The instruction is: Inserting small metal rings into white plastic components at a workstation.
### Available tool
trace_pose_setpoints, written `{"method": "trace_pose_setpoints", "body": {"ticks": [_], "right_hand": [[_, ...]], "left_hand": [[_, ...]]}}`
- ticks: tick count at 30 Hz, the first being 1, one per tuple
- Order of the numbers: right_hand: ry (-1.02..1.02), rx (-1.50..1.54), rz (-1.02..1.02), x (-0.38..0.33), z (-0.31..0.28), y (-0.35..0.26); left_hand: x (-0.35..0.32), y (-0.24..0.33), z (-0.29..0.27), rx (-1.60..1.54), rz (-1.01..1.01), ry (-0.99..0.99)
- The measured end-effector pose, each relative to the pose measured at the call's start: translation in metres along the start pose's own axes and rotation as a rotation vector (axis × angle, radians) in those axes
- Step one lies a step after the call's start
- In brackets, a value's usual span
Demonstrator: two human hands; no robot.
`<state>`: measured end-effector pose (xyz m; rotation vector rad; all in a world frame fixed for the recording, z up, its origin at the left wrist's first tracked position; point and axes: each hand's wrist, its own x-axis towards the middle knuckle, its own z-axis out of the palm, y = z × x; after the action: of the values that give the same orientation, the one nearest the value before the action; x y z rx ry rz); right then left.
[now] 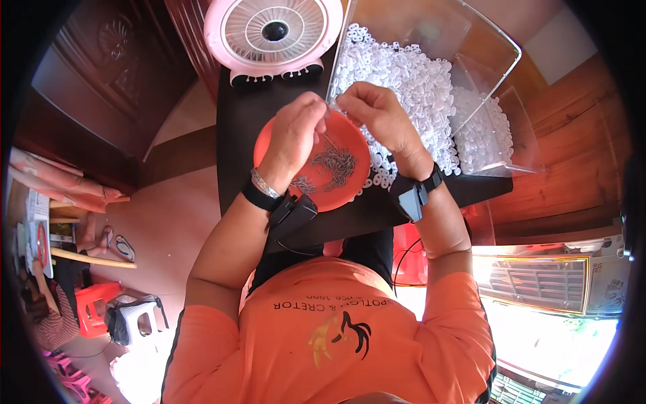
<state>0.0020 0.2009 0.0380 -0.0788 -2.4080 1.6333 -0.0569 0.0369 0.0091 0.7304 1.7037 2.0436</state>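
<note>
A dark worktop point(235, 135) carries everything within close reach of the seated person. At its far right a clear plastic bin point(498, 60) is heaped with small white plastic rings point(410, 81); its open front faces the person, so the rings spill toward the hands, and a few lie loose on the worktop beside the plate. A pink fan point(272, 34) stands upright at the far edge, its grille turned toward the person. Directly before the body an orange plate point(350, 135) is set flat; its shallow rim keeps a loose pile of small dark metal pins point(333, 165) together, lying at mixed angles with no common direction. The left hand point(293, 131) is held above the plate's left half, fingers pinched closed on one thin pin point(328, 140). The pin is held just above the plate, its long axis running diagonally from the fingertips down and right toward the pile. The right hand point(380, 114) is held at the plate's far rim, fingertips pinched together close to the left hand; what is gripped cannot be told.
</note>
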Motion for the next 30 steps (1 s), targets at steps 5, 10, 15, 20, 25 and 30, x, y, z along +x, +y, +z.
{"method": "trace_pose_setpoints", "body": {"ticks": [5,10,15,20,25,30], "right_hand": [[-0.049,0.012,-0.003,-0.005,0.008,0.011],[-0.207,0.178,-0.086,-0.005,-0.004,0.017],[0.163,-0.578,-0.207,0.0,-0.039,0.032],[0.215,-1.057,-0.238,0.0,-0.046,0.058],[0.136,-1.163,-0.097,0.008,-0.038,0.062],[-0.075,-0.579,-0.238,-0.002,-0.026,0.034]], "left_hand": [[0.0,-0.007,0.003,0.054,-0.021,-0.123],[-0.003,0.003,0.008,0.044,-0.042,-0.154],[-0.004,0.006,0.006,0.044,-0.054,-0.105],[-0.004,0.011,0.005,-0.023,-0.052,-0.082],[-0.006,0.015,0.003,-0.049,-0.024,-0.043],[-0.003,0.019,-0.002,-0.072,0.004,0.044]]}}
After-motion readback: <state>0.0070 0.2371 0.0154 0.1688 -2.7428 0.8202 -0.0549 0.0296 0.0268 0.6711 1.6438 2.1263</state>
